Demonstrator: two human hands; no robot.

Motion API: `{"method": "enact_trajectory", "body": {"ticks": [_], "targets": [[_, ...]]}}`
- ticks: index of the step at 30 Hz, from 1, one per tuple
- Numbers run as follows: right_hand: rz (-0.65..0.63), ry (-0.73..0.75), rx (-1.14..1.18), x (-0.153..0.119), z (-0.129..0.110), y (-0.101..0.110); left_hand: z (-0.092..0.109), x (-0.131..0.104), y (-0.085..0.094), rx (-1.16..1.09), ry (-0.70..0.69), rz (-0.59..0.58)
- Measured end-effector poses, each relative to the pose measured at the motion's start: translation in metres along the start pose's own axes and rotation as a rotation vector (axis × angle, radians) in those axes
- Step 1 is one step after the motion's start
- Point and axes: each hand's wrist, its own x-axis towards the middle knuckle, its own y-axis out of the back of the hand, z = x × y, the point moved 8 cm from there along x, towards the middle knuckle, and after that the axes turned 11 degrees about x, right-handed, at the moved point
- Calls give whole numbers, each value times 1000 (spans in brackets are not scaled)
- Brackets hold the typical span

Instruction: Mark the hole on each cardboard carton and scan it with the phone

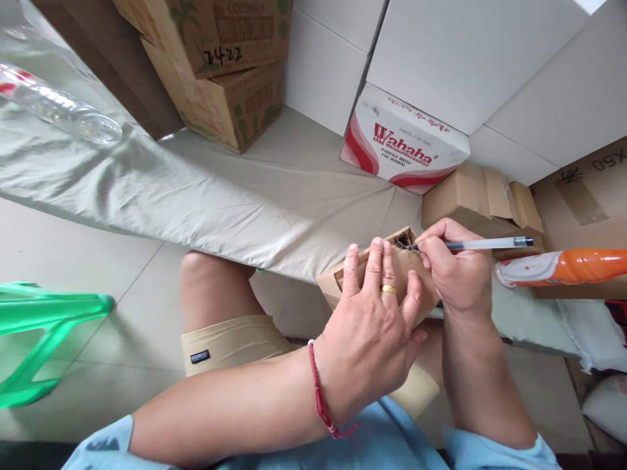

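Note:
A small brown cardboard box is in front of me at the table's near edge, partly covered by my hands. My left hand lies over the box with its fingers stretched out along the top; a ring and a red cord bracelet are on it. In a closed writing grip, my right hand holds a pen with a clear barrel and a dark end. The pen's tip touches or nearly touches a dark, ragged patch near the box's far corner. Whether the patch is a hole or ink I cannot tell.
A cloth-covered table runs across the view. On it stand coconut cartons, a Wahaha water carton, a brown box, an orange-wrapped bottle and a clear plastic bottle. A green stool is at left.

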Motion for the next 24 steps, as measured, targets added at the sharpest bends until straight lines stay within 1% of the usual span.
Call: {"method": "enact_trajectory", "body": {"ticks": [3, 8, 13, 18, 24], "targets": [[45, 7, 16, 0, 0, 3, 0, 0, 0, 17, 9, 12], [35, 6, 12, 0, 2, 1, 0, -1, -1, 27, 11, 26], [101, 31, 34, 1, -1, 5, 0, -1, -1, 26, 12, 16], [66, 5, 62, 2, 0, 3, -1, -1, -2, 29, 14, 7], [71, -2, 53, 3, -1, 3, 0, -1, -2, 21, 11, 19]]}}
